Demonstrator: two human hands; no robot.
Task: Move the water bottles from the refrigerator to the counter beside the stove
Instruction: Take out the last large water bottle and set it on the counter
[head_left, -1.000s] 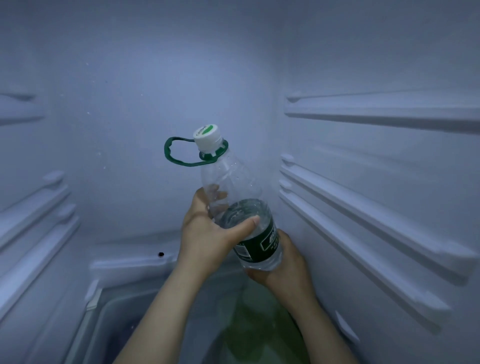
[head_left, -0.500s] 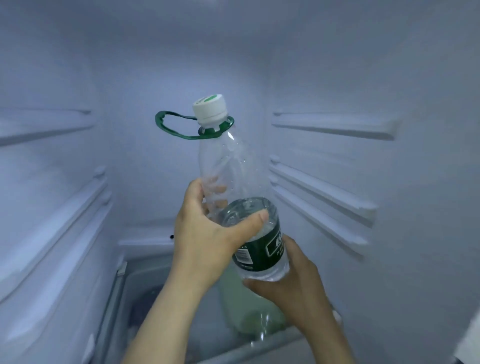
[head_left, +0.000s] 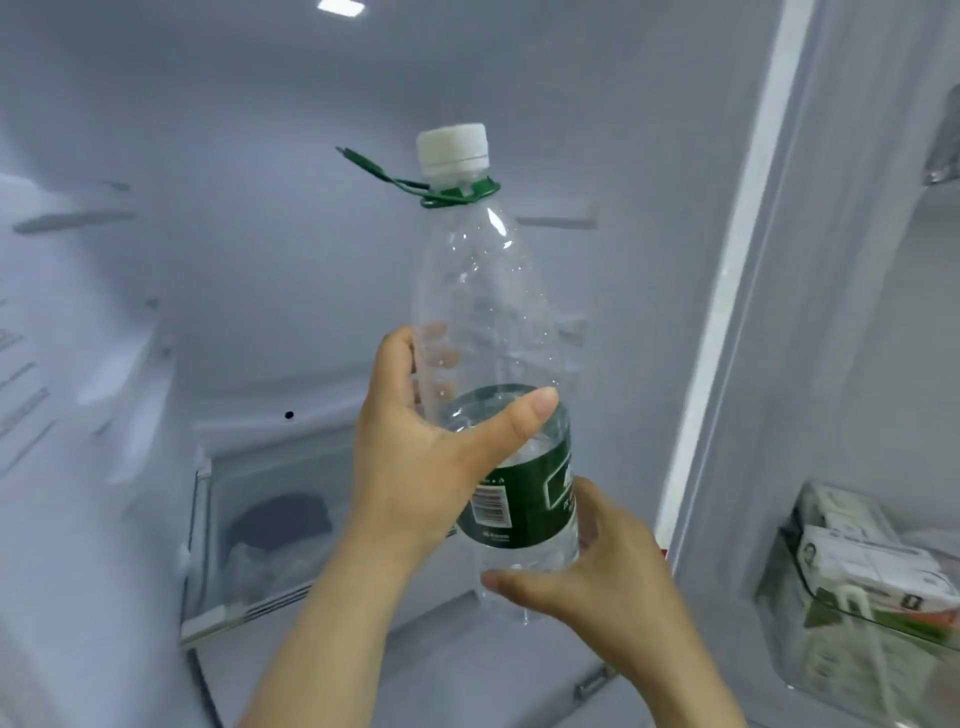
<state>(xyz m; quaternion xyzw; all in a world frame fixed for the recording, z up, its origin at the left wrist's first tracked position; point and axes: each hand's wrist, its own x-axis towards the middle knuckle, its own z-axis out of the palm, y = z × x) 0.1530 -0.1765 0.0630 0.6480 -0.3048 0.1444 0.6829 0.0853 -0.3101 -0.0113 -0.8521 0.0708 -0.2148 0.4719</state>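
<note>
Left hand (head_left: 415, 467) grips water bottle (head_left: 493, 374) mid-body, right hand (head_left: 597, 566) cups its base; lifted inside refrigerator (head_left: 234, 234), carry remains.

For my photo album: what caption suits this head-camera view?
Left hand and right hand hold a part-filled water bottle upright at the open refrigerator.

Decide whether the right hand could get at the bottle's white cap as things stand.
Probably yes: the cap stands clear above the left hand, though the right hand must first release the bottle.
</note>
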